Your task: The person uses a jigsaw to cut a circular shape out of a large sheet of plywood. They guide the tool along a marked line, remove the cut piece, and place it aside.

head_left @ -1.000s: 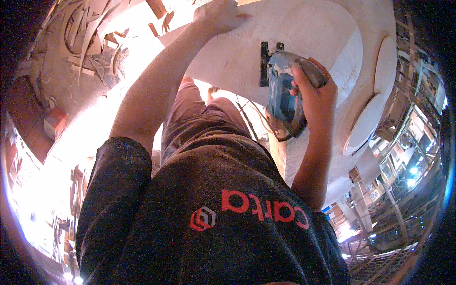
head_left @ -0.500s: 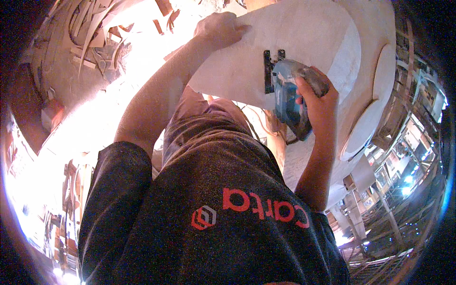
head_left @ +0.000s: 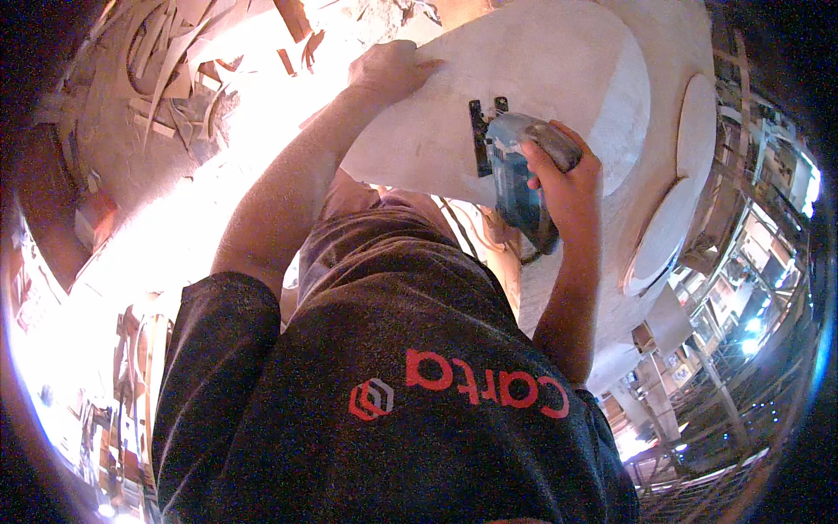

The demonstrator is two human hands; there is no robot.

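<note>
My right hand is wrapped round the grip of a blue jigsaw. The saw's black base plate rests on a pale wooden board, near the board's edge on my side. At the far left edge of that board, my left hand holds on, its thumb lying along the top face and the other fingers partly hidden. The jigsaw's blade cannot be seen.
Curved wood offcuts litter the floor at the far left, beside strong glare. Rounded wooden pieces lie to the right of the board. A dark cord hangs behind the saw. Stacked timber and framing fill the right side.
The jigsaw and my right hand have shifted slightly left in the view. My left hand and the board have also moved a little left; both grips are unchanged.
</note>
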